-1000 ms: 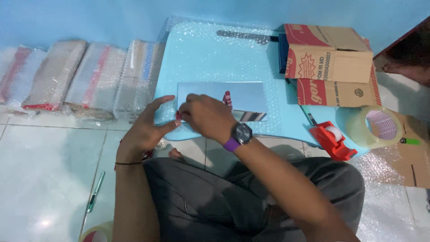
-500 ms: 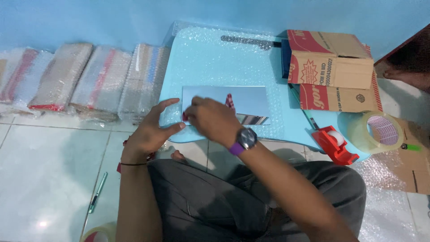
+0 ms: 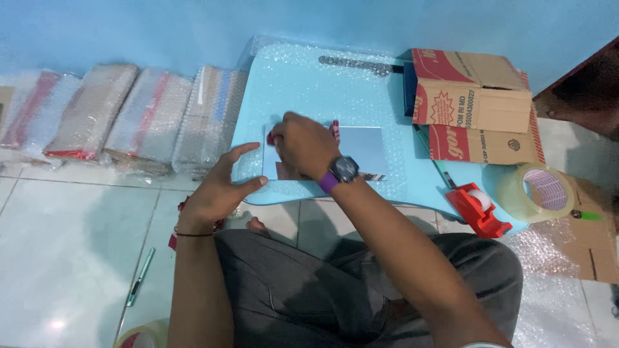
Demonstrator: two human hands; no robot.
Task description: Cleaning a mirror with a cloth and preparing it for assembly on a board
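Note:
A flat shiny rectangular sheet point(image 3: 362, 147), like a mirror, lies on bubble wrap point(image 3: 309, 84) spread over a light blue low table point(image 3: 412, 187). My right hand point(image 3: 303, 145), with a purple-strapped watch on the wrist, rests on the sheet's left part, its fingers curled at the upper left corner where something small and red shows. My left hand point(image 3: 219, 187) is spread open, its fingertips touching the sheet's left edge near the table's front rim. The sheet's left half is hidden under my right hand.
A cardboard box point(image 3: 474, 96) stands at the table's right. A red tape dispenser point(image 3: 478, 209) and a clear tape roll point(image 3: 536, 192) lie beside it. Several bubble-wrapped parcels point(image 3: 122, 116) line the wall at left. A metal ruler point(image 3: 356, 63) lies at the back. A pen point(image 3: 139, 277) lies on the floor tiles.
My right hand has slid up and left along the sheet toward its upper left corner. My left hand has opened wider beside the sheet's left edge.

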